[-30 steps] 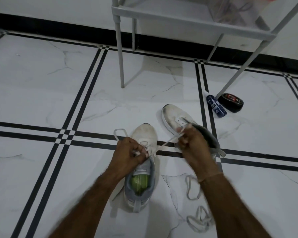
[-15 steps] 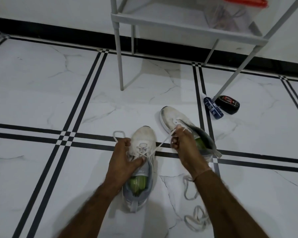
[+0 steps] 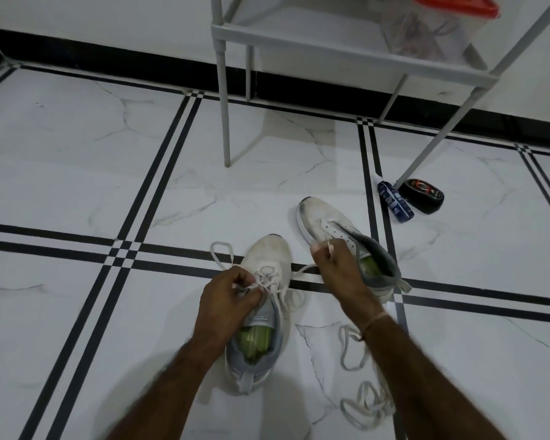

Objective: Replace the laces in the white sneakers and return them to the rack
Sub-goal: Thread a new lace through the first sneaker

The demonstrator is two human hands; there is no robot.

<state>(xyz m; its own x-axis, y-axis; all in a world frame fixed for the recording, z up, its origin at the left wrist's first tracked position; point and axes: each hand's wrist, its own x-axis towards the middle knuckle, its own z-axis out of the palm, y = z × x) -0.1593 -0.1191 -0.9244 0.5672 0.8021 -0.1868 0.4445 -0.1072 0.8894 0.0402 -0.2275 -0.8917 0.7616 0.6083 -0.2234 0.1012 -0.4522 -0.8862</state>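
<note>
Lower centre of the frame: a white fabric sneaker with grey collar and green insole [image 3: 272,254] stands on the white marble-pattern floor with black stripes [image 3: 77,173], toe pointing to the top of the frame. A white flat lace [image 3: 266,278] is threaded through its front eyelets. One slack loop of this lace lies on the floor to the left of the toe.

The left hand [image 3: 229,296] sits over the sneaker's tongue, fingers curled, pinching the lace at the eyelets. The right hand [image 3: 337,269] is held right of the sneaker, fingers curled round the other run of the same lace, which stretches from the shoe to this hand. The lace tip shows above the knuckles.

Just beyond the right hand lies the second white sneaker with grey collar [image 3: 318,219], tilted on its side, no lace visible in its eyelets.

Lower right: a loose white lace [image 3: 364,404] lies in coils on the floor, partly behind the right forearm.

Top centre to upper right: a grey tube-framed rack [image 3: 225,106] carries a clear container with a red lid [image 3: 451,14] on its shelf. Beside its right front leg lie a dark blue tube [image 3: 394,201] and a black round tin [image 3: 423,196].
</note>
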